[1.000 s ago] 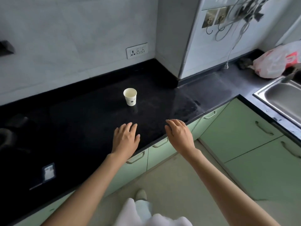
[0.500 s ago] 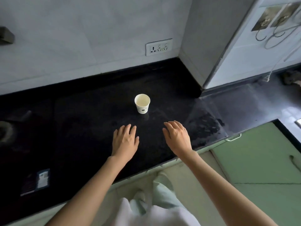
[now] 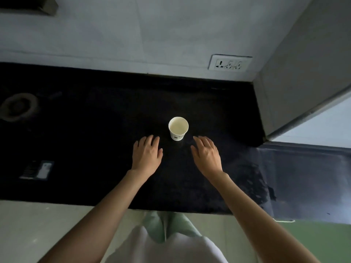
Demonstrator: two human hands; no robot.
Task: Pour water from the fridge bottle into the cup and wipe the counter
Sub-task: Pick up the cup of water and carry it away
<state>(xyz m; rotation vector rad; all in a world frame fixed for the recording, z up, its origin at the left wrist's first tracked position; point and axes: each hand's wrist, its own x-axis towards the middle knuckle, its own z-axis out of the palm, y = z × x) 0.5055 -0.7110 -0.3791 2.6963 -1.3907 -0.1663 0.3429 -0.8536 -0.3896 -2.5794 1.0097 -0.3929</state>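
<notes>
A: Our left hand (image 3: 147, 155) and right hand (image 3: 207, 155) hover palm-down over the black counter (image 3: 95, 130), fingers spread and loose, grasping nothing.

B: And compared with a second ago?

A: We have stepped in and squared up. The paper cup (image 3: 178, 128), which sat well ahead of our fingertips, now stands just beyond them, between the two hands and touching neither. The sink and the bag on the right have dropped out of view.

B: So what does that mean for the job?

A: We judge we are only lined up with the cup; the fridge bottle is nowhere in view, so fetching it comes first, and nothing is poured yet.

B: What is in the cup?

A: It stands upright and its pale inside looks empty, though in this dim light we cannot rule out a little water.

B: Anything to wipe?

A: A duller, mottled patch (image 3: 252, 179) lies right of our right hand; whether it is wet we cannot tell. No cloth shows.
</notes>
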